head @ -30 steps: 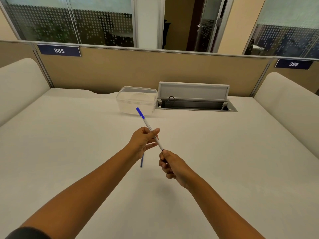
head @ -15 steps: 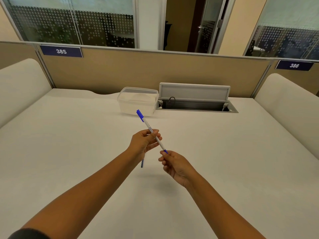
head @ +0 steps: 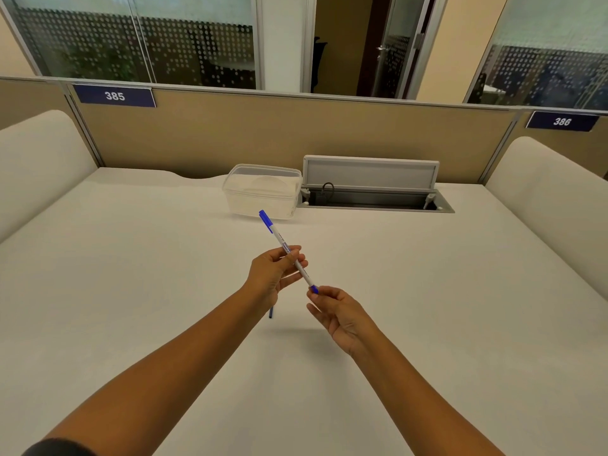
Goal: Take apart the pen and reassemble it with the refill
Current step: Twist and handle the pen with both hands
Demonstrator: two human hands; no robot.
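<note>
A white pen (head: 287, 253) with a blue cap at its far end slants above the middle of the desk. My left hand (head: 273, 274) grips its barrel between thumb and fingers. My right hand (head: 335, 311) pinches the small blue piece (head: 314, 288) at the pen's near end with thumb and forefinger. A thin blue stick, perhaps the refill (head: 271, 312), pokes out below my left hand; most of it is hidden, and I cannot tell whether it lies on the desk or is held.
A clear plastic box (head: 263, 190) stands at the back of the white desk (head: 131, 291). Right of it is an open cable hatch (head: 371, 192) with its lid raised. A tan partition runs behind, and padded dividers flank both sides.
My right hand has loosened from a fist around the pen's near end to a fingertip pinch, so the blue end piece now shows. The pen has barely shifted.
</note>
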